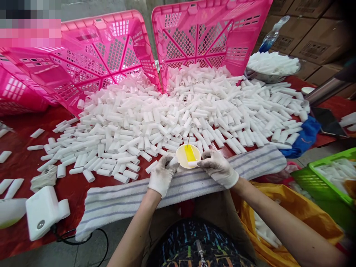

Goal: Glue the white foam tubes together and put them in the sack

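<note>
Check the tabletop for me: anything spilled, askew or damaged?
The pink crates look tipped over, white tubes heaped loose before them, perhaps deliberately. A few tubes lie strayed at left, and the striped towel runs askew along the front edge. No damage or spilled liquid is apparent.

Brown cartons [314,40] stack up at upper right; grey tiled floor [66,254] shows at lower left, beneath what appears to be a red-topped table [16,142].

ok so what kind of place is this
Probably a small workshop or factory packing area: hundreds of loose white tubes heaped on a red table, big pink crates tipped on their sides behind them, and stacked cardboard boxes at the back right.
</note>
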Demonstrator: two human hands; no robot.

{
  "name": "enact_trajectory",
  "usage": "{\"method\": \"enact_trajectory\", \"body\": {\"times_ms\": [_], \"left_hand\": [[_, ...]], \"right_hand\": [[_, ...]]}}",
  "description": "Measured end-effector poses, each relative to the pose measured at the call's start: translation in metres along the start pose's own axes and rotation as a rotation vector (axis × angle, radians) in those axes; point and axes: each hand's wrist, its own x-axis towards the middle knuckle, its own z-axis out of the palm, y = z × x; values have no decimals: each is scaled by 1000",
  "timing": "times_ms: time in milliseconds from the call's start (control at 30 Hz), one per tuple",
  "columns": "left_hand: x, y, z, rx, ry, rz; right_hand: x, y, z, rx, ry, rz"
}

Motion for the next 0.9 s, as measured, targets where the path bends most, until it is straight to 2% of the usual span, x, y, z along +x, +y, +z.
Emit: {"method": "enact_trajectory", "body": {"times_ms": [67, 133, 200, 367, 467, 533, 567, 667, 733, 767, 800, 833, 900], "left_hand": [[3, 0, -1, 62, 39, 37], [3, 4, 0, 117, 71, 67], [0, 10, 3, 123, 66, 86], [-14, 27, 14, 70, -73, 188], [-20, 33, 14, 65, -142, 228], [-24, 37, 11, 97, -214, 207], [-25, 39, 10, 119, -263, 178], [-29, 46, 16, 158, -398, 58], [-33, 52, 28, 175, -388, 29], [-37, 55, 35, 206, -345, 32], [-41, 58, 44, 252, -277, 46], [-45, 62, 53, 306, -192, 64], [-55, 66, 67, 393, -62, 161]], "right_hand": [[-7, -2, -4, 36, 34, -7], [-13, -4, -10, 36, 123, -68], [-15, -9, -14, 55, 195, -45], [-10, -21, -13, 124, 156, 216], [-13, -23, -13, 45, 140, 189], [-20, -25, -15, -88, 109, 37], [-25, -27, -17, -199, 63, -90], [-38, -36, -18, -678, -50, -576], [-44, -39, -12, -892, -23, -798], [-46, -40, -7, -901, 27, -824], [-48, -39, -2, -846, 77, -772], [-50, -39, 1, -751, 129, -659], [-57, -38, 0, -528, 213, -343]]}}
